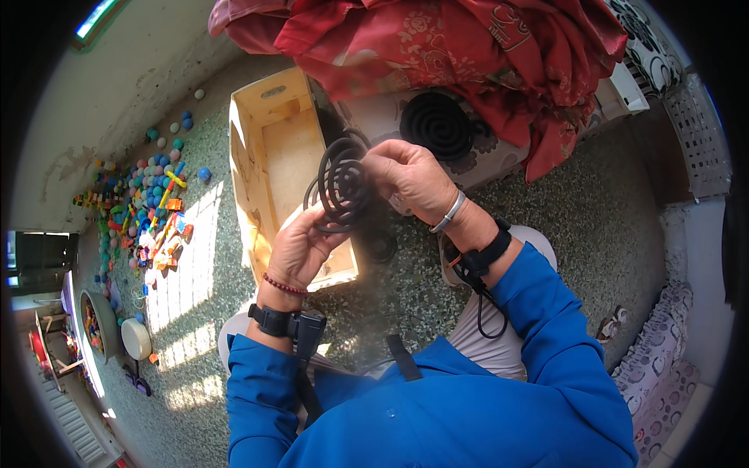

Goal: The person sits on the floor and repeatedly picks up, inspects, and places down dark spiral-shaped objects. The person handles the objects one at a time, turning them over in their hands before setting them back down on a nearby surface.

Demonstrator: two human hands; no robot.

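Observation:
Black spiral coils [335, 190], which look like mosquito coils, are held up in front of me with their rings fanned apart. My left hand [305, 245] grips them from below, thumb on the lower rings. From the other side, the bent fingers of my right hand [414, 184] pinch the coils' upper right edge; the exact contact is blurred. A flat black coil or stack of coils [436, 127] lies on a patterned cloth [374, 111] beyond my right hand. Below the held coils, a dark round object [380, 245] on the floor is partly blurred.
An open wooden box [287, 155] stands behind my left hand. Red patterned fabric [450, 55] is heaped over the far surface. Colourful balls [155, 169] and toy blocks [167, 248] litter the speckled floor at left, near a basin [100, 327]. Sandals [611, 324] lie at right.

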